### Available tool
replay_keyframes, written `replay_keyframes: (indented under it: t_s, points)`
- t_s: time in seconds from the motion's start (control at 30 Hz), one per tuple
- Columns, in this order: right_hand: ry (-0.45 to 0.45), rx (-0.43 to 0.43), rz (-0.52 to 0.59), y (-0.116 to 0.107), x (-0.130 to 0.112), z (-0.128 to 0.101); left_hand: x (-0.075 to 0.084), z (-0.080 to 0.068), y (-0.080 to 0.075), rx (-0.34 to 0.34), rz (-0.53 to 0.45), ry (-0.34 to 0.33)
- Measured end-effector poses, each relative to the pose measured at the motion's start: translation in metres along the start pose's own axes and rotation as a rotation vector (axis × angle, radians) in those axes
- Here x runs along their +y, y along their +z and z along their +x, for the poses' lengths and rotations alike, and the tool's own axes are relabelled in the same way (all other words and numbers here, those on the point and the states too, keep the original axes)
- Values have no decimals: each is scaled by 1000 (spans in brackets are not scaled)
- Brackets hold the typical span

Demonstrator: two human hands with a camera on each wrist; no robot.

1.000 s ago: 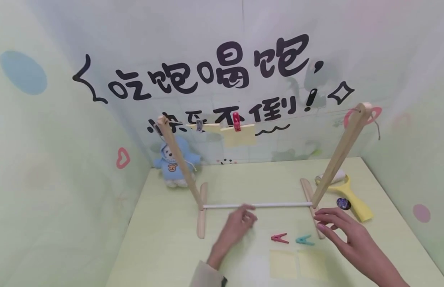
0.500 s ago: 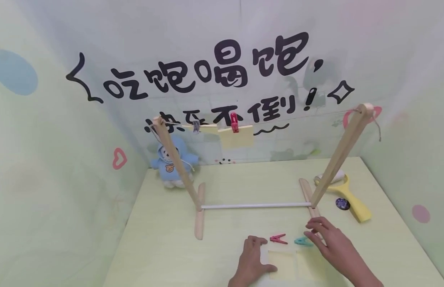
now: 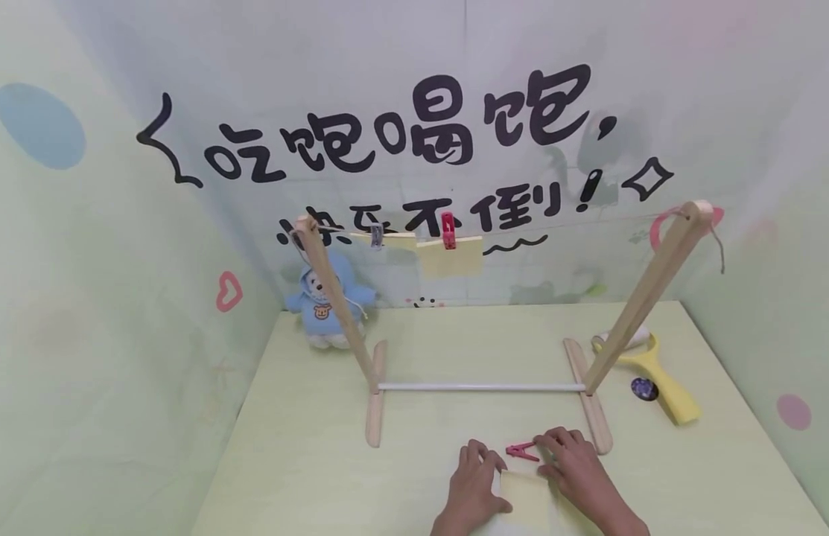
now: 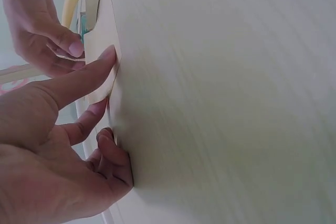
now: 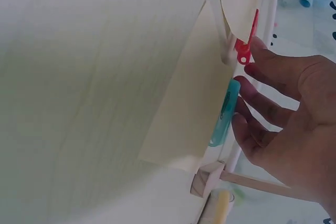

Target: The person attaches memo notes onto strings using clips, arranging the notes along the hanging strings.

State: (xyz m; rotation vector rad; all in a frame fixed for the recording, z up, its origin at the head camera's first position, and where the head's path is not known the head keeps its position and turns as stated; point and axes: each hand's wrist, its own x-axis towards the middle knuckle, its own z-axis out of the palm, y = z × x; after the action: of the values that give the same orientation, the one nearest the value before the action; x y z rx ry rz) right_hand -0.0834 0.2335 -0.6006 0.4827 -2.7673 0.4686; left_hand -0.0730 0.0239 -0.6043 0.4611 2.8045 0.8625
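Observation:
My left hand (image 3: 471,480) is at the left side of a pale yellow sticky note (image 3: 525,500), thumb and index finger gripping its edges. That note looks slightly bowed and raised in the right wrist view. Just beyond it on the table lies a pinkish-red clothespin (image 3: 520,451). My right hand (image 3: 578,469) hovers at the note's upper right corner, fingers loosely bent, thumb and index apart and close to the clothespin's legs. Under this hand, mostly hidden in the head view, a teal clothespin (image 5: 224,114) lies along the edge of a second yellow note (image 5: 186,98).
Behind the hands stands a wooden frame with a white crossbar (image 3: 481,387). From its string hang yellow notes (image 3: 454,260), under a red clip (image 3: 448,231) and a grey clip (image 3: 377,236). A plush toy (image 3: 328,309), lint roller (image 3: 669,387) and dark disc (image 3: 645,388) sit around it.
My left hand has come down from near the crossbar toward me and taken the left note's edge. The right hand has moved left over the teal clothespin, to the note's upper right corner.

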Motion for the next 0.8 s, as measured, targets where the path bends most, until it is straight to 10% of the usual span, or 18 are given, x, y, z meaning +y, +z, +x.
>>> replay_keyframes:
  t_s: [0.57,0.8]
  points:
    - [15,104,-2,20,2,0,-3,-2,3,23,43,12]
    - [120,148,174,6,3,1,1,2,3,-18,54,-33]
